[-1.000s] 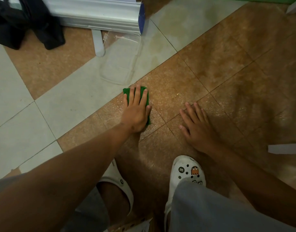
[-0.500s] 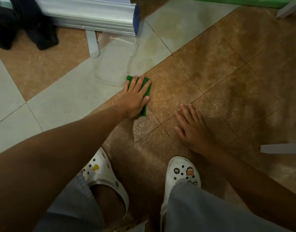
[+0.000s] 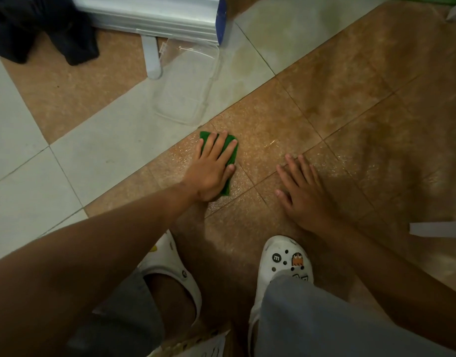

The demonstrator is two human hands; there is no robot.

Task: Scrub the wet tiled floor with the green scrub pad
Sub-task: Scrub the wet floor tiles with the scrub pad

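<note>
The green scrub pad (image 3: 231, 150) is pressed flat onto the wet brown floor tile (image 3: 268, 130) by the left hand (image 3: 212, 166), its fingers straight and slightly spread over the pad. The right hand (image 3: 302, 191) is laid flat on the tiles nearby, fingers extended, holding nothing. One pad and two white clogs (image 3: 286, 258) are seen. One clear plastic lid (image 3: 188, 83) lies just beyond the pad, beside a dark cloth (image 3: 41, 29).

Glossy wet brown tiles (image 3: 311, 104), matt fibrous green scrub pad (image 3: 230, 153), clear plastic lid (image 3: 185, 83).
</note>
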